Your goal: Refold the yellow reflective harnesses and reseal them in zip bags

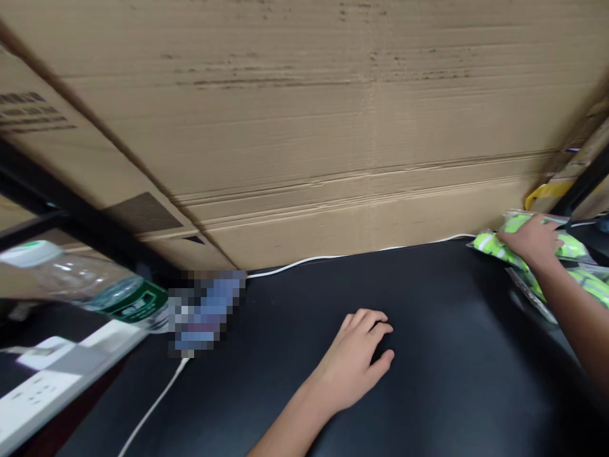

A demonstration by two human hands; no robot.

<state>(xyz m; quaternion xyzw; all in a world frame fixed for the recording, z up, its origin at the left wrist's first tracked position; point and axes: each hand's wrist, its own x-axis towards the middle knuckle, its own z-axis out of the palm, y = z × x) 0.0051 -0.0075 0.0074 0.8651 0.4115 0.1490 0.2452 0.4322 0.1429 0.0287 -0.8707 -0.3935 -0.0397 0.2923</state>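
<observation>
My left hand (358, 355) rests palm down on the black table top (428, 355), fingers loosely curled and apart, holding nothing. At the right edge, my right hand (533, 240) lies on top of a pile of clear bags with bright green and white contents (578, 266); its fingers curl over the top bag. The bags are stacked at the table's far right corner.
A large cardboard sheet (333, 127) stands behind the table like a wall. A white cable (333, 257) runs along its base. At left lie a plastic water bottle (85, 279) on its side, a white power strip (42, 387) and a blurred-out item (207, 311).
</observation>
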